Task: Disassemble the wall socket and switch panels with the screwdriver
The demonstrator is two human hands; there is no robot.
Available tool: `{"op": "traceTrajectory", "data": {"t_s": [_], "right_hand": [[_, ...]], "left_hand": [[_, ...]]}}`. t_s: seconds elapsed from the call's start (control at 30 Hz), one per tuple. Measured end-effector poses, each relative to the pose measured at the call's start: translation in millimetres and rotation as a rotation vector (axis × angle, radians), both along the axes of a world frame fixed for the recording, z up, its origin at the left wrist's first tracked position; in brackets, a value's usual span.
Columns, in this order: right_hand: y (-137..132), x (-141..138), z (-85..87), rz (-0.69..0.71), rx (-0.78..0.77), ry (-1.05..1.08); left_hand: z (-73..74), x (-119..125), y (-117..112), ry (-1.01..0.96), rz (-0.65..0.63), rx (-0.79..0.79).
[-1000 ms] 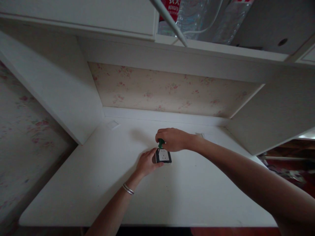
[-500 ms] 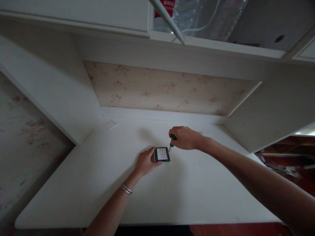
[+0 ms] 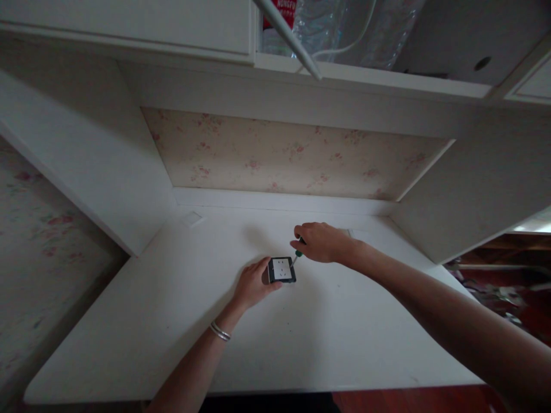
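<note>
My left hand (image 3: 255, 281) grips the left side of a wall socket (image 3: 282, 269), fingers at its upper left corner and thumb along the lower edge. The socket has a white slotted middle and a dark frame, and faces up just over the white desk. In my right hand (image 3: 319, 241) is a screwdriver (image 3: 298, 253) with a green handle, mostly covered by the fingers. Its thin shaft slants down to the left, and the tip meets the right side of the socket's frame. Whether a screw sits under the tip is too small to tell.
A white square frame (image 3: 193, 218) lies at the desk's (image 3: 365, 321) back left. Another pale flat piece shows partly behind my right wrist. Above, a shelf holds clear plastic bottles (image 3: 318, 28), and a white rod (image 3: 293, 40) hangs in front. Side panels flank the desk.
My right fingers have shifted on the screwdriver's handle, the forefinger and thumb now further apart. The socket stays in my left hand. The whole view has moved slightly.
</note>
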State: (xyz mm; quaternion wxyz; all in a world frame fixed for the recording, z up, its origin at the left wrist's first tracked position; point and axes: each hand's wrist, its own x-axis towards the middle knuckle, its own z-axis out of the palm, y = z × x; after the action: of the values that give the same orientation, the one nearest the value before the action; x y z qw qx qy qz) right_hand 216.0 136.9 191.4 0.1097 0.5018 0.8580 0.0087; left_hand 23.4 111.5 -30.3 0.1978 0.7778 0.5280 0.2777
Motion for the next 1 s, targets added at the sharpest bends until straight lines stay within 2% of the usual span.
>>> {"op": "traceTrajectory", "data": {"t_s": [0.13, 0.27, 0.53, 0.63, 0.7, 0.77, 0.87, 1.0], "right_hand": [[-4, -4, 1.3, -0.081, 0.058, -0.106], [1, -4, 3.0, 0.07, 0.005, -0.137], [12, 4, 3.5, 0.283, -0.171, 0.077], [11, 0, -0.4, 0.184, -0.147, 0.098], [11, -3, -2.8, 0.04, -0.035, 0.044], [11, -4, -3.2, -0.037, 0.055, -0.036], [13, -2, 0.4, 0.043, -0.004, -0.065], [15, 6, 6.1, 0.164, -0.158, 0.041]], "left_hand": [[-2.8, 0, 1, -0.008, -0.002, 0.002], [-3.2, -1, 2, -0.007, -0.002, -0.006], [-0.5, -2, 1, -0.011, -0.012, -0.02], [1.4, -1, 1, -0.026, -0.011, -0.023], [2.7, -1, 1, -0.033, -0.006, -0.027], [3.5, -1, 0, -0.04, 0.0, -0.031], [3.3, 0, 0, -0.043, 0.002, -0.037], [2.2, -1, 1, -0.031, 0.001, -0.035]]}}
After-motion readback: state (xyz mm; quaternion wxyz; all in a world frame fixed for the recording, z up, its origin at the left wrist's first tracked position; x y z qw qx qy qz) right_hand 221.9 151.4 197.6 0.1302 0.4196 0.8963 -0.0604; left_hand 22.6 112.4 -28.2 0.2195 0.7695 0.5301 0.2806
